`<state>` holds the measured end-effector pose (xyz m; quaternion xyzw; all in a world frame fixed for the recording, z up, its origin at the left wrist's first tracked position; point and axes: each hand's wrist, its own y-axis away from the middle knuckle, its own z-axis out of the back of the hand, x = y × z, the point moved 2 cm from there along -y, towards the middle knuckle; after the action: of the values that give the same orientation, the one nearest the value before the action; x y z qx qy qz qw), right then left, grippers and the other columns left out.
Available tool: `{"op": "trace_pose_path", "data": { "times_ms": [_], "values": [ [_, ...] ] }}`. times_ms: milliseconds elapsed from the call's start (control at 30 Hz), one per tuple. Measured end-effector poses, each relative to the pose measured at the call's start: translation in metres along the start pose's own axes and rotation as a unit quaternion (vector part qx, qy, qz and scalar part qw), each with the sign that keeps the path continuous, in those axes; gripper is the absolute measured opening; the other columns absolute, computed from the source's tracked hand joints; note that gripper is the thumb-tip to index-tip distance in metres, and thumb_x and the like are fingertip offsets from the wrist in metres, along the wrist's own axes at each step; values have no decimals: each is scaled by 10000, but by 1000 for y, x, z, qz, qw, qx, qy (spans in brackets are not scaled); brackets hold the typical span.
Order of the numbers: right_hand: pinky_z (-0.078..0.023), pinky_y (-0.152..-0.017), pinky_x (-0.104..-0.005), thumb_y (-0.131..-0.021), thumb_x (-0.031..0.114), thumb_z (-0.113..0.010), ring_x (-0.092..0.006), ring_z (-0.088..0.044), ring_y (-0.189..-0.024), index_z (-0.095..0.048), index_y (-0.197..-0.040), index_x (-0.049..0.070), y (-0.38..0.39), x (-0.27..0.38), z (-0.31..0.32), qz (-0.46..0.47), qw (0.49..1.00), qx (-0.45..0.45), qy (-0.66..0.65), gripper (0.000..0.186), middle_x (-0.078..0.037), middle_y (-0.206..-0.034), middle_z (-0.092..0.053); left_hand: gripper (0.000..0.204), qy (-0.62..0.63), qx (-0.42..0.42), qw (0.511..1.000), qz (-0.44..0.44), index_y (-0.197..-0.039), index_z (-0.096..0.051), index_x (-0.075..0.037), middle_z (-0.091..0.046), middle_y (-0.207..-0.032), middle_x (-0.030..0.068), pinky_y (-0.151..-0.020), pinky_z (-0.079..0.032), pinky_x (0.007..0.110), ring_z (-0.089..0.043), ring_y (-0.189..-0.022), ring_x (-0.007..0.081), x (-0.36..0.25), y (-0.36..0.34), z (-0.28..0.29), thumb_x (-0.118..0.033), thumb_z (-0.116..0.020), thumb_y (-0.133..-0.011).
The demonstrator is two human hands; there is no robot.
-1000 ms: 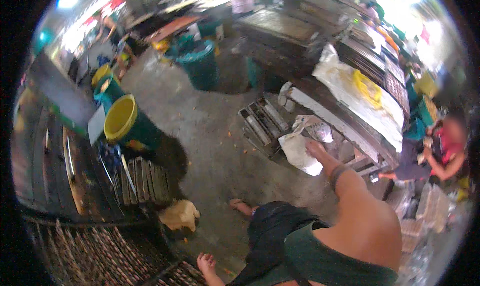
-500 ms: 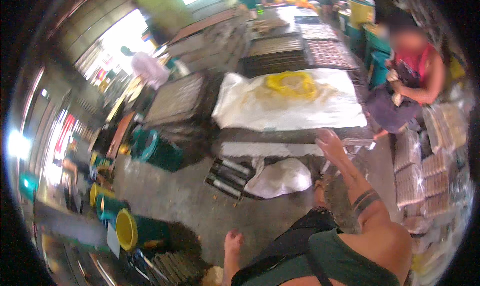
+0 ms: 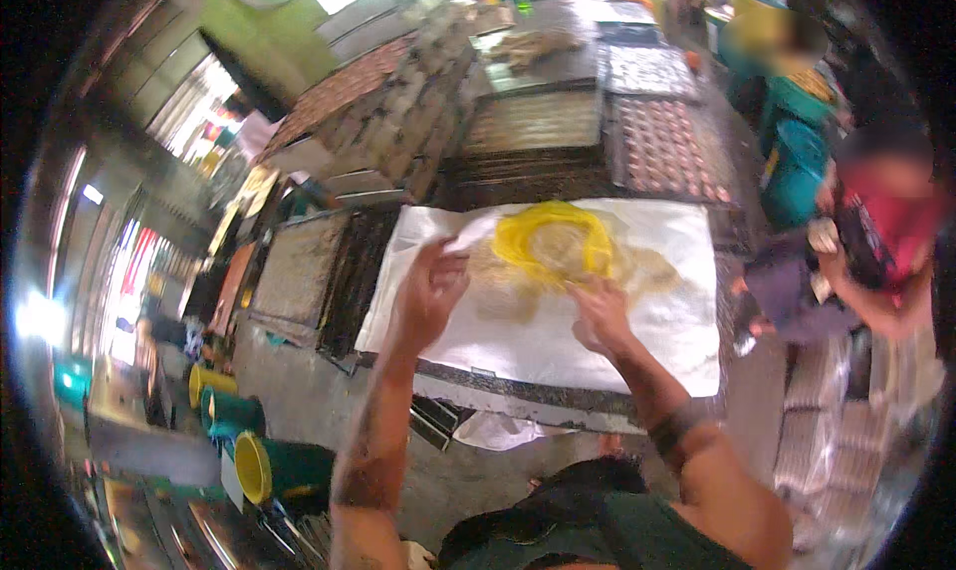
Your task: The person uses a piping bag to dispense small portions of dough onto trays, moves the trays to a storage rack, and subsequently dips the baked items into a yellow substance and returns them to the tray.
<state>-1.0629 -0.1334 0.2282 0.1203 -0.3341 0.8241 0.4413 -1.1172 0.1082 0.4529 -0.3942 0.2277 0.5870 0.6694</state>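
Observation:
A yellow plastic bag (image 3: 506, 243), its mouth spread wide, lies on a white sheet (image 3: 418, 336) over the table in front of me. Tan, grainy powder (image 3: 558, 241) fills the bag's middle, and more is scattered on the sheet around it. My right hand (image 3: 600, 316) reaches to the bag's near edge, fingers stretched forward; whether they touch it is hard to tell. Over the sheet's left part hovers my left hand (image 3: 433, 293), fingers loosely bent and apart, with nothing visible in them.
Stacked trays (image 3: 299, 271) stand left of the table, with more trays (image 3: 533, 122) behind it, one bearing rows of small pinkish pieces (image 3: 667, 142). To the right sits a person (image 3: 876, 241) beside teal bins (image 3: 797, 162) and plastic-wrapped bundles (image 3: 822, 401).
I have come closer to the table. Both hands have moved forward over the white sheet, the left rising from low beside me, the right arriving at the yellow bag.

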Motion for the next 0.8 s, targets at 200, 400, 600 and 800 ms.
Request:
{"op": "trace_pose_path", "data": {
  "times_ms": [200,400,600,800],
  "values": [
    [-515,-831,-350,-781,67,-713,-255,-608,-985,-616,-1198,72,27,16,66,-176,955,39,-238,428,-140,-1124,-591,343,337,-144,924,106,-1147,-573,-66,-617,-979,78,-785,-523,375,-610,-827,212,10,-204,38,-292,-666,-905],
    [-529,-792,-329,-822,68,-683,-210,-620,-890,-632,-1214,88,78,28,108,-228,942,90,-230,396,-110,-1105,-624,370,590,-222,773,74,-1189,-547,-70,-554,-1109,124,-794,-534,544,-588,-953,320,62,-329,50,-290,-655,-912],
    [-536,-797,-334,-890,139,-636,-191,-632,-885,-629,-1220,64,119,49,136,-305,925,89,-210,338,-101,-1047,-655,494,589,-193,785,10,-1285,-527,-27,-537,-1339,178,-910,-485,537,-557,-1157,392,73,-338,120,-330,-649,-914],
    [-509,-879,-340,-950,246,-617,-193,-629,-958,-620,-1227,61,111,66,141,-314,925,75,-199,333,-107,-1066,-665,432,55,-297,928,-219,-1192,-587,105,-646,-1196,227,-983,-517,392,-630,-1108,346,63,-140,213,-216,-628,-905]
  ]
}}
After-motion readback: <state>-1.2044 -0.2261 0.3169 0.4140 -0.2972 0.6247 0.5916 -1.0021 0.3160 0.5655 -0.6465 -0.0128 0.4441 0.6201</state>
